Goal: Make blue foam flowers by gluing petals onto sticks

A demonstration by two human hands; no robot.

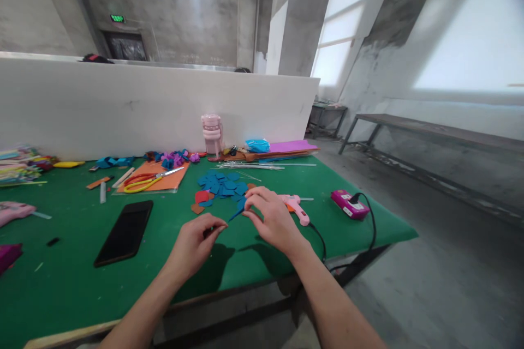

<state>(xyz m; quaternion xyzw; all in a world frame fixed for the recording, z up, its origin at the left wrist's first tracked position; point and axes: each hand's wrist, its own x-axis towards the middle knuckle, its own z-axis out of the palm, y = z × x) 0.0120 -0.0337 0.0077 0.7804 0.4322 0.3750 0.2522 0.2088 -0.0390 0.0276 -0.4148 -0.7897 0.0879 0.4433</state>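
My right hand (272, 219) pinches a small blue petal-like piece (238, 210) between thumb and fingers, above the near middle of the table. The piece's narrow end points down and left, towards my left hand (197, 242). My left hand's thumb and fingertips are pressed together just beside that end; whether they hold anything is too small to see. Behind both hands lies a loose pile of blue cut pieces (223, 184), with a red piece (201, 197) and a brown piece (197, 209) at its near left. A pink glue gun (302, 212) lies behind my right hand, partly hidden by it.
On the green table (164, 278) lie a black phone (125, 232), scissors (143, 182) on orange sheets (176, 179), and thin sticks (254, 166). A pink bottle (212, 135) stands by the white partition (155, 109). A magenta power strip (350, 205) sits right, its black cable (373, 229) hanging over the edge.
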